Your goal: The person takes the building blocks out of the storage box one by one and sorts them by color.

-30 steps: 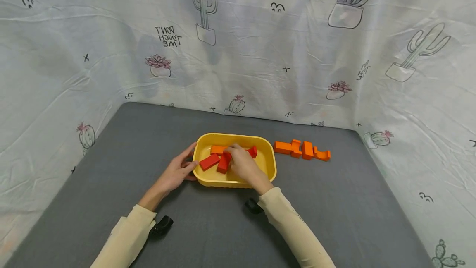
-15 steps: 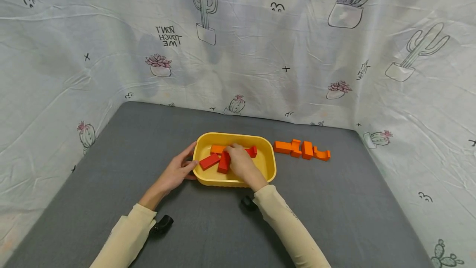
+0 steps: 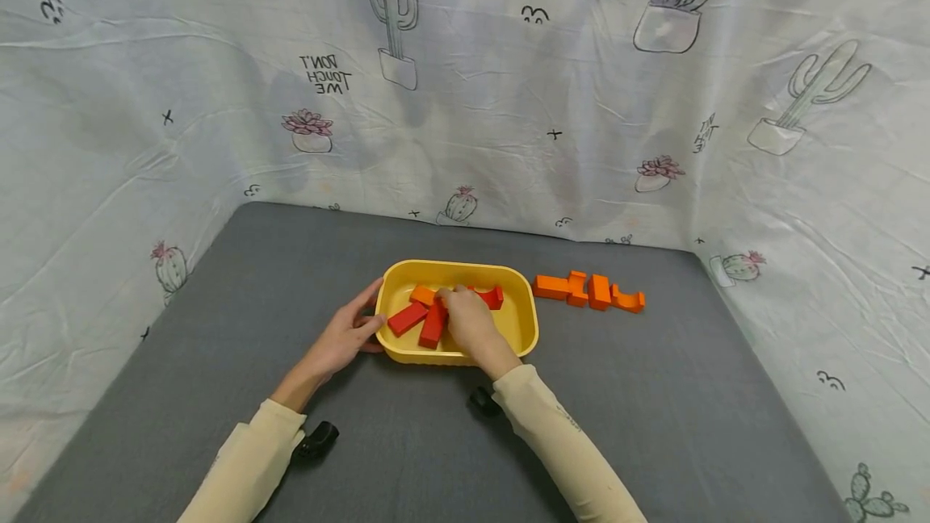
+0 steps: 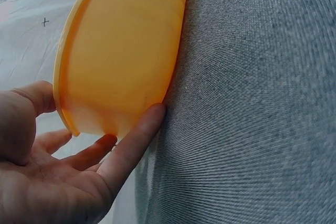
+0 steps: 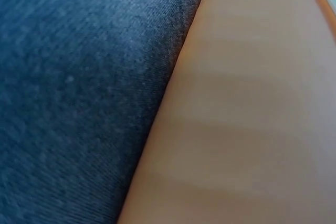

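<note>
A yellow plastic bin [image 3: 523, 337] stands on the grey cloth, holding red and orange blocks. My left hand [image 3: 347, 336] grips its left end, thumb at the rim and fingers against the outer wall in the left wrist view. Over the bin's front wall reaches my right hand [image 3: 472, 323], bent fingers down among the blocks. Its fingertips are right at the far end of a long red block [image 3: 433, 324] and beside an orange block [image 3: 422, 294]; I cannot tell which it pinches. Another red block [image 3: 408, 319] lies left, and a curved red block [image 3: 494, 297] shows behind the hand.
Right of the bin, several orange blocks [image 3: 599, 292] lie in a row on the grey cloth [image 3: 654, 402]. A white printed curtain [image 3: 465, 103] hangs behind and along both sides. Black straps sit below both wrists.
Inside the bin, the long red block has shifted slightly towards the front left, and the orange block has turned a little. The left hand stays at the bin's end.
</note>
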Tool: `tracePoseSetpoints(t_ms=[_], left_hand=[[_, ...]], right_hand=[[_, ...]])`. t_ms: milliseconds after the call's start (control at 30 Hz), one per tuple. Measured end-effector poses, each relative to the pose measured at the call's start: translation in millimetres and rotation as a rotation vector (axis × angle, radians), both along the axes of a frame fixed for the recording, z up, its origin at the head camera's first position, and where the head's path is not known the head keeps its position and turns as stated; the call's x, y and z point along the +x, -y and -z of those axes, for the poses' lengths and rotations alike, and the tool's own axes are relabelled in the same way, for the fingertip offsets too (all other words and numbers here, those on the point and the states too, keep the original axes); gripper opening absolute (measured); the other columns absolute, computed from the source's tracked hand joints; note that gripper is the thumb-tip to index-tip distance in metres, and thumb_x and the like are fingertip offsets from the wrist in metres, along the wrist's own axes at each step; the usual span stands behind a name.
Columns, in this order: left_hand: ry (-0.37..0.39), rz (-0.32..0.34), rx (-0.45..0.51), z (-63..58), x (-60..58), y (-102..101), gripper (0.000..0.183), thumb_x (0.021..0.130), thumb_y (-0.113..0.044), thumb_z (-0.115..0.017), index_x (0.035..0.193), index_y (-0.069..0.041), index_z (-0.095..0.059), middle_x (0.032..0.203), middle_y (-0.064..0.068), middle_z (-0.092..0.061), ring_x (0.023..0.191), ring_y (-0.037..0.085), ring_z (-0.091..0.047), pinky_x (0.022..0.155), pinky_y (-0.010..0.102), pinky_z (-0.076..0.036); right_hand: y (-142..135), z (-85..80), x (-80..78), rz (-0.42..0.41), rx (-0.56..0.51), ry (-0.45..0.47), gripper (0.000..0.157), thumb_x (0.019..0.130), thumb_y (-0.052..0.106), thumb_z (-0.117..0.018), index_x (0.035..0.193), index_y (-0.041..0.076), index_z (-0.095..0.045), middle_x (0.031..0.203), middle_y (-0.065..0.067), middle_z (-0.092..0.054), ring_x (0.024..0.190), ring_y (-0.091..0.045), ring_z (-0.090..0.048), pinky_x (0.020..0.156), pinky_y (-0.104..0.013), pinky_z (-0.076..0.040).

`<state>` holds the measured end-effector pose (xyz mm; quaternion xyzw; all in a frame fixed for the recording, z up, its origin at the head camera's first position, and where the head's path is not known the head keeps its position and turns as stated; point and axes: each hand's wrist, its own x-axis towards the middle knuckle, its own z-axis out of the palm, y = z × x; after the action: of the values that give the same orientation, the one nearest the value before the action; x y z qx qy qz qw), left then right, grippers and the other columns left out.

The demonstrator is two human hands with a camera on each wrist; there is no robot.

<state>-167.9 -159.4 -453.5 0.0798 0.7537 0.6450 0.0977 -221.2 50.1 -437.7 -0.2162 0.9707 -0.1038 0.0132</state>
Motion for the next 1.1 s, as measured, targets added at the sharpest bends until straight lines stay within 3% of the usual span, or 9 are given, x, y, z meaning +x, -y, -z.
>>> tracePoseSetpoints(t_ms=[167, 333, 533, 733, 1000, 1100], left_hand=[[-0.015, 0.008, 0.01, 0.3, -0.4, -1, 0.061, 0.095, -0.011, -0.047, 0.146, -0.026, -0.016, 0.141, 0.017, -0.028, 0.11, 0.038, -0.049, 0.069, 0.043, -0.054], [-0.024, 0.03, 0.017, 1.4, -1.3, -1, 0.062, 0.095, -0.011, -0.046, 0.146, -0.025, -0.015, 0.141, 0.018, -0.028, 0.11, 0.039, -0.049, 0.069, 0.043, -0.054], [-0.014, 0.011, 0.019, 0.6, -0.5, -1, 0.063, 0.094, -0.008, -0.047, 0.146, -0.025, -0.015, 0.141, 0.018, -0.028, 0.108, 0.038, -0.05, 0.067, 0.043, -0.055], [-0.012, 0.008, 0.016, -1.2, -0.3, -1, 0.062, 0.095, -0.008, -0.046, 0.146, -0.025, -0.015, 0.14, 0.018, -0.029, 0.109, 0.039, -0.05, 0.066, 0.042, -0.055], [-0.011, 0.023, 0.018, -3.7, 0.9, -2, 0.061, 0.096, -0.009, -0.044, 0.146, -0.025, -0.014, 0.139, 0.019, -0.029, 0.108, 0.04, -0.05, 0.066, 0.043, -0.055], [-0.011, 0.024, 0.017, -3.6, 1.3, -2, 0.061, 0.096, -0.009, -0.044, 0.146, -0.025, -0.013, 0.137, 0.02, -0.03, 0.107, 0.039, -0.051, 0.066, 0.043, -0.055]], right_hand=[[-4, 1.3, 1.0, -0.034, -0.007, -0.075, 0.031, 0.083, 0.0, -0.056, 0.112, 0.011, -0.061, 0.096, -0.007, -0.061, 0.083, -0.02, -0.056, 0.076, -0.03, -0.05], [-5, -1.4, 4.6, -0.033, -0.054, -0.099, 0.031, 0.08, -0.003, -0.056, 0.109, 0.009, -0.062, 0.096, -0.007, -0.061, 0.083, -0.021, -0.056, 0.077, -0.031, -0.05], [-8, -4.6, 8.0, -0.025, -0.077, -0.138, 0.027, 0.079, -0.004, -0.056, 0.099, 0.01, -0.068, 0.092, -0.005, -0.063, 0.08, -0.02, -0.058, 0.074, -0.03, -0.051], [-12, -8.3, 8.0, 0.016, -0.112, -0.13, 0.026, 0.078, -0.005, -0.058, 0.097, 0.009, -0.07, 0.089, -0.006, -0.065, 0.079, -0.02, -0.06, 0.073, -0.03, -0.052], [-13, -10.8, 9.8, 0.073, -0.325, -0.108, 0.023, 0.079, -0.002, -0.062, 0.1, 0.005, -0.069, 0.093, -0.007, -0.067, 0.084, -0.022, -0.061, 0.072, -0.032, -0.052], [-14, -12.3, 10.1, 0.085, -0.348, -0.063, 0.024, 0.08, -0.002, -0.06, 0.102, 0.005, -0.069, 0.098, -0.007, -0.067, 0.085, -0.022, -0.06, 0.069, -0.031, -0.051]])
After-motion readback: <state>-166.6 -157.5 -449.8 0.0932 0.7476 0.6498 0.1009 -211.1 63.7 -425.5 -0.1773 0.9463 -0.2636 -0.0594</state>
